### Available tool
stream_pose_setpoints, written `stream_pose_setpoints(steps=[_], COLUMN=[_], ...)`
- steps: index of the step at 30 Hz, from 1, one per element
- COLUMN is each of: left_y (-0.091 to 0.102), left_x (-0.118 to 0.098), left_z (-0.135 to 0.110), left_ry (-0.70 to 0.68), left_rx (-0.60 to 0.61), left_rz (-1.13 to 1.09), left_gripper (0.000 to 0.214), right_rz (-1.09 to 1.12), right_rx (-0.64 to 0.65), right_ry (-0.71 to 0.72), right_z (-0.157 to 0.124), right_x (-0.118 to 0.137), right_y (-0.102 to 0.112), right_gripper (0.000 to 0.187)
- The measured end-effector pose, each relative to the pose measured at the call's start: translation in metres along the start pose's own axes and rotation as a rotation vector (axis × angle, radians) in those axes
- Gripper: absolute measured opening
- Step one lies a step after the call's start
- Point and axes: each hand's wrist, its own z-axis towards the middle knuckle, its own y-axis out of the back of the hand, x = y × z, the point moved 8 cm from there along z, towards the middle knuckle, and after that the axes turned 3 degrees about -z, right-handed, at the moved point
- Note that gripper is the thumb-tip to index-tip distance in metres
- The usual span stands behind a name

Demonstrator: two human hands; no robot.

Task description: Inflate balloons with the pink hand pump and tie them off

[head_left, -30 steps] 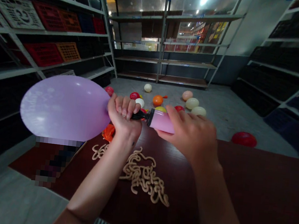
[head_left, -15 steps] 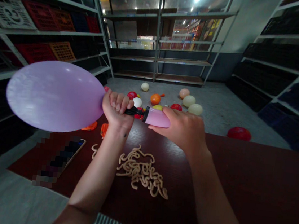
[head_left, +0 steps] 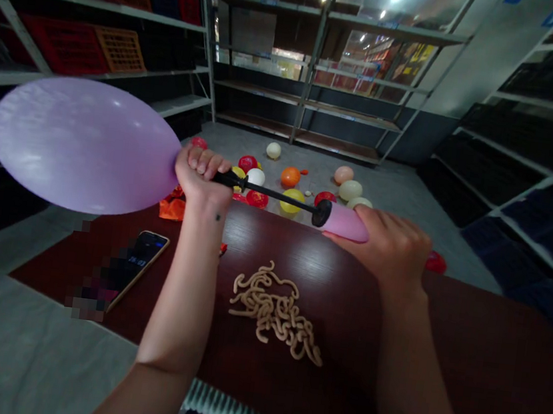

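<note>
While held above dark table [head_left: 465, 351], lilac balloon [head_left: 83, 143] swells at far left; left hand [head_left: 202, 178] fisted round its neck at pump nozzle; black rod bared; right hand [head_left: 392, 251] clasps pink pump [head_left: 343, 220] barrel. Phone [head_left: 136, 260], pale bands [head_left: 276, 311] below.

The left hand [head_left: 203, 174] gripped the neck of a big lilac balloon [head_left: 83, 143] at the tip of a pump's black rod [head_left: 271, 193]. The right hand [head_left: 394, 252] clasped the pink pump barrel [head_left: 343, 220], rod drawn out. Below lay a dark table [head_left: 465, 351] with a pile of beige uninflated balloons [head_left: 276, 311] and a phone [head_left: 136, 260]. Inflated balloons [head_left: 291, 177] dotted the floor beyond.
</note>
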Motion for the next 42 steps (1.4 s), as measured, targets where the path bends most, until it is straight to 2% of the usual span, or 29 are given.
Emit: stream_pose_setpoints(steps=[4,8,12,16,17,23,27,31,38,42], left_y=[0.011,0.002,-0.019,-0.044,-0.049,-0.072,-0.067,-0.056,-0.044,-0.041], left_x=[0.000,-0.002,-0.005,-0.002,0.000,0.031,0.053,0.061,0.065,0.057], left_z=[0.012,0.005,-0.017,-0.046,-0.053,-0.085,-0.091,-0.080,-0.058,-0.049], left_ry=[-0.006,-0.050,-0.098,-0.119,-0.119,-0.062,-0.051,-0.023,0.036,0.038], left_rx=[0.012,0.061,0.054,0.033,0.039,0.142,0.112,0.087,0.084,0.077], left_rz=[-0.026,-0.020,-0.065,-0.170,-0.193,-0.189,-0.072,0.037,0.038,0.000], left_gripper=[0.056,0.055,0.055,0.053,0.053,0.051,0.052,0.053,0.051,0.051], right_rz=[0.005,-0.006,-0.065,-0.085,-0.057,0.087,0.151,0.173,0.177,0.158], right_rx=[0.019,-0.064,-0.077,-0.147,-0.120,-0.060,-0.005,0.029,0.063,0.061], right_ry=[0.045,0.002,-0.029,-0.014,-0.013,-0.009,-0.012,-0.019,-0.021,-0.043], right_z=[0.001,0.004,0.005,0.006,0.006,0.011,0.011,0.009,0.010,0.008], right_x=[0.004,0.001,-0.006,-0.006,-0.004,0.017,0.024,0.024,0.022,0.019], right_y=[-0.004,0.006,0.013,0.030,0.031,0.038,0.022,0.011,0.001,-0.006], right_gripper=[0.048,0.050,0.047,0.050,0.049,0.043,0.045,0.049,0.053,0.054])
